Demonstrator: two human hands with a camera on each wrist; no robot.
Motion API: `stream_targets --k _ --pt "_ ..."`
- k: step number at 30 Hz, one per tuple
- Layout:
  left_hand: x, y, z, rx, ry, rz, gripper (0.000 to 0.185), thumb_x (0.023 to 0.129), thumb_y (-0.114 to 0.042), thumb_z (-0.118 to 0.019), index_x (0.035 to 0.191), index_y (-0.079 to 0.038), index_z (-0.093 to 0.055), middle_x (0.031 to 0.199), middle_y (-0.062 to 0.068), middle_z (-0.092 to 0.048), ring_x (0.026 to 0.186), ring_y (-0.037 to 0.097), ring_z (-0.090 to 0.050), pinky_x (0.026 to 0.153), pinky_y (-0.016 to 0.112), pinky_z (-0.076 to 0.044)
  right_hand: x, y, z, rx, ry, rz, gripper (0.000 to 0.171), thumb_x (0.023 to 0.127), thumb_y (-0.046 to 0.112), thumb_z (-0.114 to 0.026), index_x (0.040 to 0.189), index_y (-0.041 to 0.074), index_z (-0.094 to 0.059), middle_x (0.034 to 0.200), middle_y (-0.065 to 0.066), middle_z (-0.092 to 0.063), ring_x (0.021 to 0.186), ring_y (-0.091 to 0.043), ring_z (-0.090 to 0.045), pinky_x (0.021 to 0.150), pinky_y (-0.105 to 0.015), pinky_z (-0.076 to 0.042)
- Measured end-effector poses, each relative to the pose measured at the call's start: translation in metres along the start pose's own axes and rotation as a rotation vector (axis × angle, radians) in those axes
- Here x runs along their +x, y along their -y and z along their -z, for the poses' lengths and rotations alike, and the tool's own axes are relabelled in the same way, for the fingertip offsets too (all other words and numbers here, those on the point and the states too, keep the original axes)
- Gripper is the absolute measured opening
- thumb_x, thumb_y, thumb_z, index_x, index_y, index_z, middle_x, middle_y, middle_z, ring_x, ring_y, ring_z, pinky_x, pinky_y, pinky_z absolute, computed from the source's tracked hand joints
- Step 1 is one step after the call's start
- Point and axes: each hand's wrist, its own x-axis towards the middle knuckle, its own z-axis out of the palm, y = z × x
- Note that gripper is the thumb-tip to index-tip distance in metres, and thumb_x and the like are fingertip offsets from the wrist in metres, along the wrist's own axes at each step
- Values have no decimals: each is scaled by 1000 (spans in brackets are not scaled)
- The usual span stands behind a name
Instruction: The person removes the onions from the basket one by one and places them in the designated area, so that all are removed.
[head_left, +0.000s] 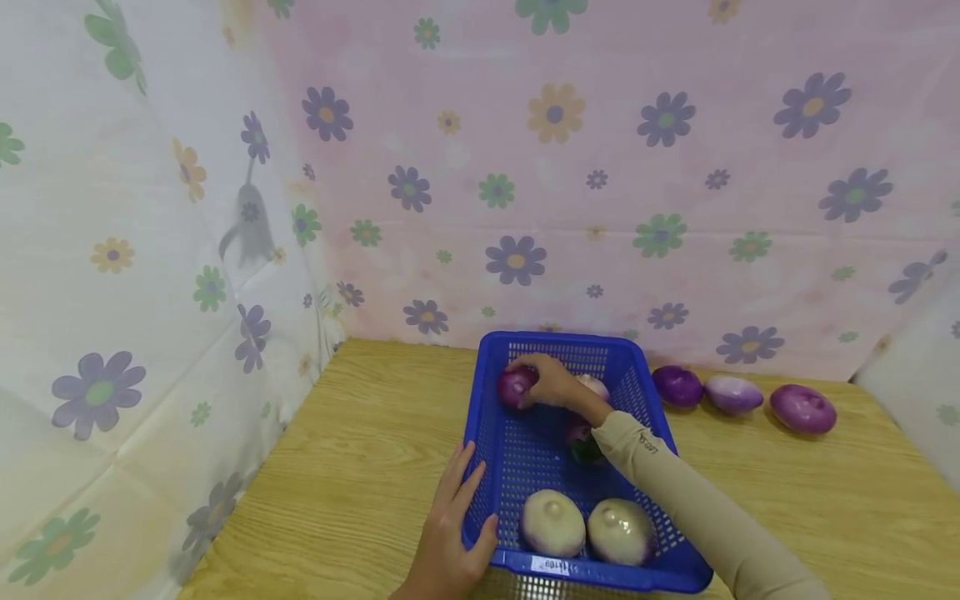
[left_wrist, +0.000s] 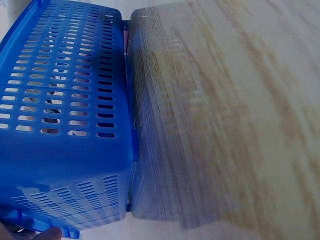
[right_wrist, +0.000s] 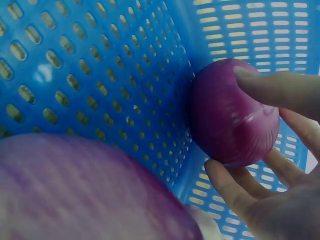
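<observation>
My right hand [head_left: 551, 379] reaches into the blue plastic basket [head_left: 652, 392] and grips a purple onion [head_left: 516, 388] at the far left corner. The right wrist view shows the thumb on top of that onion [right_wrist: 235, 112] and the fingers along its side and underneath. Beside the basket's near left side, my left hand [head_left: 453, 533] has its fingers fairly straight against the rim, the thumb near the front corner. Only a bit of the left thumb [left_wrist: 50, 234] shows at the rim in the left wrist view.
Two pale onions [head_left: 553, 522] lie at the basket's near end. A purple one with a dark green end [head_left: 585, 442] and a pale one [head_left: 592, 387] sit partly behind my right arm. Three purple onions [head_left: 733, 394] stand in a row on the wooden table [head_left: 360, 467], right of the basket.
</observation>
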Motion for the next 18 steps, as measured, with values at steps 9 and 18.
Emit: stream_targets --k 9,18 --pt "1 -1 1 -4 -11 -4 58 74 -10 -65 128 6 -52 143 24 -38 135 38 -31 110 24 -21 -3 1 -4 -96 75 61 72 61 -6 -82 127 7 -58 125 -16 -54 111 -35 -53 93 -53 -44" --pt "1 -2 1 6 -5 5 57 75 -10 -64 128 6 -52 143 24 -38 134 39 -31 110 25 -21 -11 0 -2 -59 93 143 66 64 8 -85 124 5 -58 126 -16 -55 115 -36 -52 93 -54 -44"
